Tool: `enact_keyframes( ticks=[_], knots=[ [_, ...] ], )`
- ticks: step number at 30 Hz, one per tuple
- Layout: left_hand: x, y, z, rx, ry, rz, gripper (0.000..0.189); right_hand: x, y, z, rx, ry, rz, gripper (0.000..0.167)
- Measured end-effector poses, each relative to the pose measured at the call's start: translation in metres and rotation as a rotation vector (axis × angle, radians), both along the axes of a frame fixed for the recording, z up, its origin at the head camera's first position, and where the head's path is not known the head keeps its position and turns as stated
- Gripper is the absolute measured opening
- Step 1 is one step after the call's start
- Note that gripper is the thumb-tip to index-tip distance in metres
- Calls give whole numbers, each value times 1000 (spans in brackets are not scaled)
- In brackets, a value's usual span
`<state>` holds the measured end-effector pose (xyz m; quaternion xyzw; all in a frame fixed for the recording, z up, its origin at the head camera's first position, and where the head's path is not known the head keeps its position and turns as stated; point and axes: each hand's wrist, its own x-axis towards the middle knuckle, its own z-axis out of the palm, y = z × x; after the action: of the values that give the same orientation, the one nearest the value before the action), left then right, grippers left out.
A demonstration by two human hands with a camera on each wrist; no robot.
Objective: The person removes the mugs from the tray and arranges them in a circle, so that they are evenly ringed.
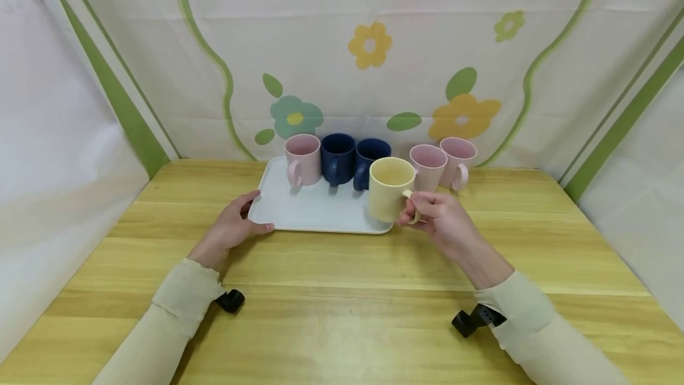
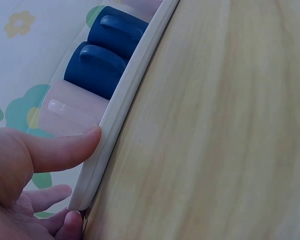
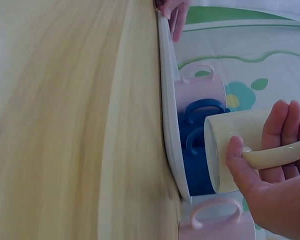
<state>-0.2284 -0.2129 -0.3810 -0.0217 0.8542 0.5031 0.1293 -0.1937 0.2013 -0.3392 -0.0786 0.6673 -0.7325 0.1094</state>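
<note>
Right hand (image 1: 440,217) pinches handle (image 3: 275,156) of pale-yellow cylindrical mug (image 1: 392,192), raised over near-right corner of white rectangular tray (image 1: 315,211). Left hand (image 1: 231,226) spread, touching near-left corner.

Here the wooden table (image 1: 342,314) is stretching wide, its yellow-brown grain running from side to side and a soft sheen glowing near the front! The white tray (image 1: 320,210) is lying toward the back, left of centre, its long sides following the grain. And just off its right end, the left pink mug (image 1: 429,175) and right pink mug (image 1: 450,170) are standing upright, close together.
</note>
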Motion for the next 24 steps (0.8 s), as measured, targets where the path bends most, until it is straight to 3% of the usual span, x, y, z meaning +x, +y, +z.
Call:
enact_keyframes(
  ticks=[5, 11, 24],
  knots=[
    [2, -2, -1, -6, 1, 7, 102, 6, 17, -3, -2, 51, 43, 34],
    [2, -1, -1, -2, -5, 8, 103, 11, 39, -5, -86, 111, 104, 35],
    [0, 2, -1, 14, -11, 9, 102, 15, 93, -8, -243, 239, 323, 43]
  ],
)
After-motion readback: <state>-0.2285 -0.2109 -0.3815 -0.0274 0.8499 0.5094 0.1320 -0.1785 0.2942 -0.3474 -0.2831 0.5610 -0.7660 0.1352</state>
